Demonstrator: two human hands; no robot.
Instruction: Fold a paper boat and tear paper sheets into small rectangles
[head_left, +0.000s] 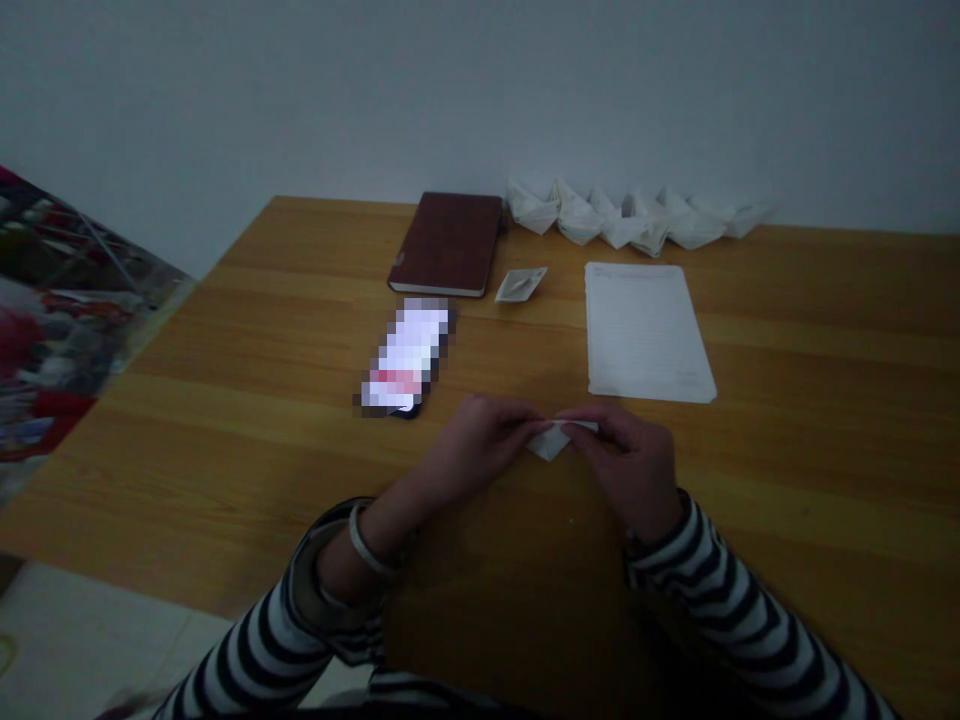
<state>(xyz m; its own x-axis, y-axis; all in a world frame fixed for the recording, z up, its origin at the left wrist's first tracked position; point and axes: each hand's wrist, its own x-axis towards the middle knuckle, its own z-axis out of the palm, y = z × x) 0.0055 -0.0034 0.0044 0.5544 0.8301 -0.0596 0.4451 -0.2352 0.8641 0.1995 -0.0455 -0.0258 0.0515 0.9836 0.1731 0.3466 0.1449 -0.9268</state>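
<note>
Head view shows the left hand (480,452) and right hand (631,462) both pinching a small folded paper (551,441) mid-fold, so the next crease likely needs a firm press

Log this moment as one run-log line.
left hand: pinches folded paper | right hand: pinches folded paper | on table: sheet stack, phone, notebook, one paper boat, row of paper boats

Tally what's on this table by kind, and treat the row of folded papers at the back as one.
Notebook: 1
Phone: 1
Lined paper: 1
Single folded papers: 2, loose folded paper and held folded paper
Back row: 1
Total: 6
</note>
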